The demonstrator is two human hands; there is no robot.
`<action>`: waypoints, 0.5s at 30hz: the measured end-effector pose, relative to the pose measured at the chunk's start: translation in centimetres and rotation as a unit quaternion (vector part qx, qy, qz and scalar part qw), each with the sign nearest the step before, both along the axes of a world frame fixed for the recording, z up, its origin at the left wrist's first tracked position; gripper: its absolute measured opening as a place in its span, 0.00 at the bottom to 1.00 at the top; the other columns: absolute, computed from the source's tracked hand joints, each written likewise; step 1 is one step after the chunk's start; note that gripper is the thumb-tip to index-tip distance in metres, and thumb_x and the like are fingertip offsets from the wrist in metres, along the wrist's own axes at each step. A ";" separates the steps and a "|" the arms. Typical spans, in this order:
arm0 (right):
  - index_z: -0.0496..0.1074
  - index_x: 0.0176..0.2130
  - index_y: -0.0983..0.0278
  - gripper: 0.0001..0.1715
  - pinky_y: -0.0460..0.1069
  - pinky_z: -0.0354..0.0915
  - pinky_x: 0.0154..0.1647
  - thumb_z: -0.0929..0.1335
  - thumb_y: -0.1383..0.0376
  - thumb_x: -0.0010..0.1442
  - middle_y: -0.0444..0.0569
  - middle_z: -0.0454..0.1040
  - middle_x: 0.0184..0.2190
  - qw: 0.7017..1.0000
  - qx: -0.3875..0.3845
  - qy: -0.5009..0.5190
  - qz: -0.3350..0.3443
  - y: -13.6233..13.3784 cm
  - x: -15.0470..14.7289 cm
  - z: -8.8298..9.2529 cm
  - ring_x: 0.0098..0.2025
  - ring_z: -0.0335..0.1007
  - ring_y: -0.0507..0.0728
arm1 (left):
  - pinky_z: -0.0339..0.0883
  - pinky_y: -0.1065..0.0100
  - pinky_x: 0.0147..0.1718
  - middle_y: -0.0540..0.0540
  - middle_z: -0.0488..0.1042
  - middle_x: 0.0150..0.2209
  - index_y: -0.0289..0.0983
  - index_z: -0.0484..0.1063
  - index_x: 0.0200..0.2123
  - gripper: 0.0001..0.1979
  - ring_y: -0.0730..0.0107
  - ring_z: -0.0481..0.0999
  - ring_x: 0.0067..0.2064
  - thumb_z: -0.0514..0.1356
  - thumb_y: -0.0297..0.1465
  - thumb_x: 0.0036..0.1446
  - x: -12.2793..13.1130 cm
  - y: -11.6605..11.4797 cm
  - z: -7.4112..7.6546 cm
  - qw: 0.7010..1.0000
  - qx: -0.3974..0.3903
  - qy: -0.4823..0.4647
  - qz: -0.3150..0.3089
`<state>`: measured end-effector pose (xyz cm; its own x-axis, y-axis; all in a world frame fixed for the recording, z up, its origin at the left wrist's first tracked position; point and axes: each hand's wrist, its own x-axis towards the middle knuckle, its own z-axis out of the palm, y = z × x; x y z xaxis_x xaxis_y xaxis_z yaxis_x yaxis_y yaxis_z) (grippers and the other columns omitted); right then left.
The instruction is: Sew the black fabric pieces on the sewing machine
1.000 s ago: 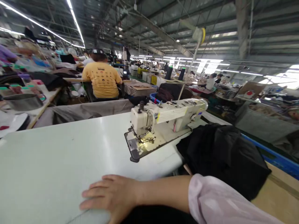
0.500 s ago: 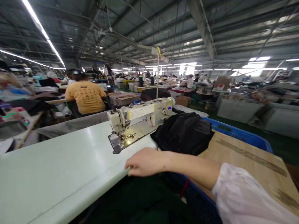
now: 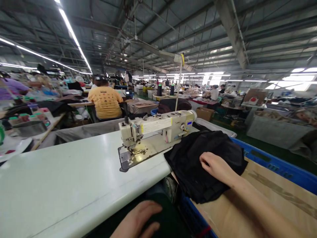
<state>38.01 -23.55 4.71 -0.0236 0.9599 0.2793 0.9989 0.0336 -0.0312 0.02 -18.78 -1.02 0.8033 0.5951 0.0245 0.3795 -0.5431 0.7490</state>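
Black fabric pieces (image 3: 193,168) lie in a pile on a wooden board (image 3: 267,198), right of the sewing machine (image 3: 158,129). My right hand (image 3: 214,165) is over the pile, fingers curled together at the cloth; whether they pinch a layer is too small to make out. Low in front of the table edge, my left hand (image 3: 140,218) has its fingers apart and holds nothing, above dark green cloth (image 3: 165,206). Bare metal shows under the machine's needle area, with no fabric there.
The pale green tabletop (image 3: 74,172) stretches left of the machine. A blue crate (image 3: 279,162) surrounds the board. Beyond the table, a person in a yellow shirt (image 3: 105,100) sits facing away. A thread stand (image 3: 178,86) rises behind the machine.
My right hand has left the table's front edge and moved right onto the black fabric. My left hand has come into view at the bottom. The view has shifted left.
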 end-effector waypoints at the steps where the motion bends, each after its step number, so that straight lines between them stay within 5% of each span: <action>1: 0.67 0.30 0.61 0.10 0.49 0.64 0.38 0.62 0.73 0.61 0.47 0.73 0.31 1.000 -0.001 0.008 0.006 0.4 0.3 -0.1 0.35 0.71 0.57 | 0.61 0.58 0.63 0.47 0.73 0.60 0.51 0.72 0.57 0.21 0.56 0.71 0.60 0.59 0.45 0.62 2.3 0.6 1.6 0.998 -0.042 -0.044 -0.027; 3: 0.64 0.29 0.60 0.09 0.49 0.61 0.35 0.63 0.73 0.58 0.44 0.70 0.28 1.000 -0.007 0.026 0.013 1.0 1.1 -0.2 0.32 0.68 0.56 | 0.58 0.54 0.64 0.42 0.72 0.60 0.46 0.73 0.57 0.23 0.55 0.70 0.61 0.58 0.47 0.63 6.7 2.2 4.1 0.973 -0.167 -0.140 -0.078; 4: 0.62 0.29 0.60 0.09 0.49 0.60 0.34 0.63 0.73 0.57 0.44 0.69 0.28 0.999 -0.011 0.036 0.015 1.2 1.5 -0.1 0.31 0.67 0.55 | 0.60 0.52 0.63 0.40 0.71 0.61 0.43 0.73 0.57 0.26 0.53 0.69 0.62 0.54 0.50 0.64 8.7 3.2 4.9 0.935 -0.273 -0.201 -0.100; 7: 0.59 0.29 0.59 0.09 0.49 0.58 0.33 0.62 0.73 0.56 0.42 0.67 0.27 0.998 -0.021 0.057 0.025 1.3 2.5 0.0 0.30 0.65 0.55 | 0.57 0.46 0.62 0.36 0.62 0.68 0.36 0.69 0.61 0.39 0.48 0.57 0.69 0.40 0.57 0.65 13.0 6.2 5.5 0.761 -0.538 -0.341 -0.123; 9: 0.58 0.29 0.59 0.10 0.49 0.57 0.33 0.61 0.74 0.56 0.43 0.66 0.27 0.997 -0.018 0.063 0.043 1.3 2.9 0.0 0.30 0.64 0.55 | 0.54 0.46 0.63 0.36 0.55 0.71 0.32 0.65 0.63 0.43 0.48 0.49 0.72 0.37 0.59 0.64 14.4 7.5 5.1 0.691 -0.607 -0.372 -0.124; 15: 0.57 0.28 0.59 0.11 0.49 0.56 0.31 0.62 0.75 0.53 0.42 0.65 0.26 0.992 -0.001 0.080 0.099 1.5 3.7 0.0 0.29 0.63 0.55 | 0.51 0.46 0.64 0.32 0.57 0.69 0.28 0.60 0.66 0.47 0.48 0.47 0.72 0.37 0.60 0.63 16.2 8.3 4.6 0.648 -0.648 -0.382 -0.119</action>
